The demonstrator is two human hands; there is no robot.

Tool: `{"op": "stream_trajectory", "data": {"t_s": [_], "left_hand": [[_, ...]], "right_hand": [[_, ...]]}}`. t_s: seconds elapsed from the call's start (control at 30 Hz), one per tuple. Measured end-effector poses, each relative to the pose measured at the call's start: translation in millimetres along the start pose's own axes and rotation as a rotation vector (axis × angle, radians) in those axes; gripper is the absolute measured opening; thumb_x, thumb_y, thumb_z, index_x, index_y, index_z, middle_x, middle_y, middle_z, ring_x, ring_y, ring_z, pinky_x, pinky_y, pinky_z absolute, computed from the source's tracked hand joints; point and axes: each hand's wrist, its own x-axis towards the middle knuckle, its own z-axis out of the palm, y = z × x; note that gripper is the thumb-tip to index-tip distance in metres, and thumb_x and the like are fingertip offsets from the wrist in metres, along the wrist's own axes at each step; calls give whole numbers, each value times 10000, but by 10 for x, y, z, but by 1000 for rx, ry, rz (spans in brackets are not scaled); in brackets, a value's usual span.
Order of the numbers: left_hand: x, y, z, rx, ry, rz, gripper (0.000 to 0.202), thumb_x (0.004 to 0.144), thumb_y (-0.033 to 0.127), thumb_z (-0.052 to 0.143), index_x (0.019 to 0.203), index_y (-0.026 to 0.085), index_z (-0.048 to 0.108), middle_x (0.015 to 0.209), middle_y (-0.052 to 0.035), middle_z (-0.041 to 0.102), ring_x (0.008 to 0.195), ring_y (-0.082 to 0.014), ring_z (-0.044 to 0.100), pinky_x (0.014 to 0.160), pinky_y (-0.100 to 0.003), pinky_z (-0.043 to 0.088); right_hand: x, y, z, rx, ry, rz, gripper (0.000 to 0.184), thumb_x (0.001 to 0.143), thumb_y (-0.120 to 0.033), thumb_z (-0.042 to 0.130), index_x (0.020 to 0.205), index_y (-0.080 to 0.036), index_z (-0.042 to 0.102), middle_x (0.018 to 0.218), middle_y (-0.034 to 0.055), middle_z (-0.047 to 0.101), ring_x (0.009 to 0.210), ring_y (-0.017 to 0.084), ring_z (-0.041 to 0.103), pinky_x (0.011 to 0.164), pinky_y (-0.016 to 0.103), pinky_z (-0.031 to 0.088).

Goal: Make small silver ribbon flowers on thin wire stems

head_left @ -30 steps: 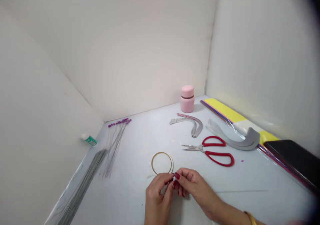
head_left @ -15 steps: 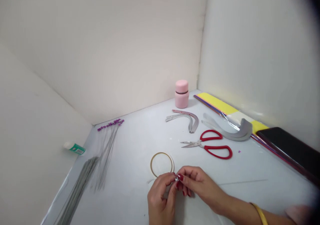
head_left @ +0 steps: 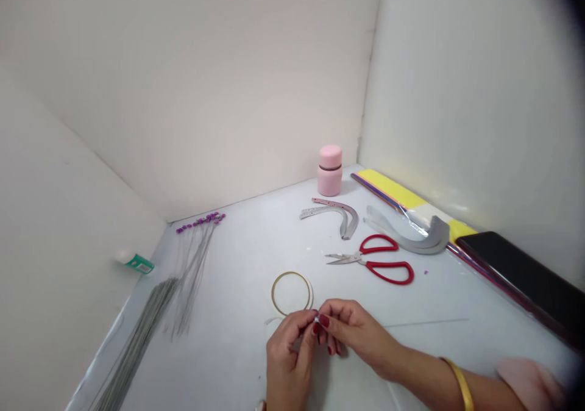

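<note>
My left hand (head_left: pixel 287 356) and my right hand (head_left: pixel 354 336) meet low in the middle of the table, fingertips pinched together on a tiny silvery piece (head_left: pixel 316 319) too small to name. Both hands are closed. Just beyond the fingertips lies a thin roll of tape (head_left: pixel 291 293), flat on the table. Red-handled scissors (head_left: pixel 372 261) lie further back to the right, blades pointing left. A thin wire (head_left: pixel 425 323) runs along the table to the right of my right hand.
A pink jar (head_left: pixel 329 171) stands in the back corner. Grey paper strips (head_left: pixel 339 215) and a second grey bundle (head_left: pixel 414 233) lie near it. Coloured paper sheets (head_left: pixel 402 196) and a black phone (head_left: pixel 525 277) line the right wall. Wires with purple beads (head_left: pixel 196 258), a wire bundle (head_left: pixel 137 338) and a glue bottle (head_left: pixel 134 262) lie left.
The view has shifted slightly, so everything sits a little further left. My hands stay together at the same spot, fingertips working the small piece.
</note>
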Motion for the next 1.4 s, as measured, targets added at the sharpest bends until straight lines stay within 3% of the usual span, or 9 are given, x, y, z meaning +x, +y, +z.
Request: {"op": "stream_trajectory", "data": {"t_s": [0.27, 0.47, 0.53, 0.7, 0.83, 1.07, 1.27, 1.4], "left_hand": [[14, 22, -13, 78, 37, 155, 196, 774, 86, 542, 896, 190, 655, 844, -69, 703, 786, -176, 653, 705, -259, 521], [-11, -12, 8, 93, 66, 182, 223, 776, 58, 528, 892, 212, 640, 848, -50, 708, 807, -166, 649, 724, -264, 518], [-29, -37, 15, 83, 64, 166, 213, 782, 67, 527, 892, 212, 638, 876, -54, 707, 838, -169, 647, 751, -271, 515], [-41, -52, 54, -35, 158, -53, 173, 769, 167, 586, 939, 189, 610, 874, -69, 681, 746, -170, 652, 668, -271, 539], [-21, -3, 74, -75, 189, -13, 57, 755, 188, 601, 799, 195, 635, 733, -28, 651, 657, -151, 625, 626, -247, 517], [-33, -49, 77, -51, 183, 13, 154, 774, 137, 564, 872, 211, 656, 743, -21, 674, 663, -136, 627, 621, -219, 492], [-40, -108, 84, -17, 171, 96, 193, 786, 100, 538, 890, 214, 654, 760, -21, 671, 684, -131, 616, 635, -219, 476], [-42, -113, 98, -74, 148, 60, 187, 778, 107, 563, 894, 225, 650, 761, -12, 662, 688, -126, 616, 637, -211, 481]], "right_hand": [[7, -8, 7, 27, 9, 9, 397, 730, -518, 597, 718, -123, 561, 578, -12, 544, 466, 68, 443, 459, 193, 318], [11, -3, 7, 42, 16, 36, 379, 723, -503, 613, 701, -129, 554, 591, -5, 565, 467, 67, 446, 459, 191, 316], [8, -14, 14, 42, 29, 37, 369, 718, -494, 623, 714, -129, 566, 591, -5, 566, 473, 69, 445, 464, 192, 317], [-5, -38, 15, -1, 66, -13, 308, 748, -427, 622, 844, -134, 627, 608, -10, 558, 493, 68, 438, 470, 192, 316], [-10, -9, -2, -47, 102, -49, 278, 758, -394, 617, 884, -149, 655, 641, 2, 577, 519, 78, 446, 492, 209, 336], [6, 56, -14, -80, 101, -48, 291, 768, -377, 596, 950, -159, 657, 617, -4, 558, 524, 94, 457, 504, 229, 357], [21, -7, 13, -92, 121, 17, 326, 759, -424, 595, 885, -129, 653, 558, -16, 526, 505, 86, 441, 490, 214, 340], [22, -5, 1, -109, 121, 5, 304, 768, -416, 589, 823, -124, 654, 541, -21, 515, 503, 83, 435, 500, 214, 337]]}}
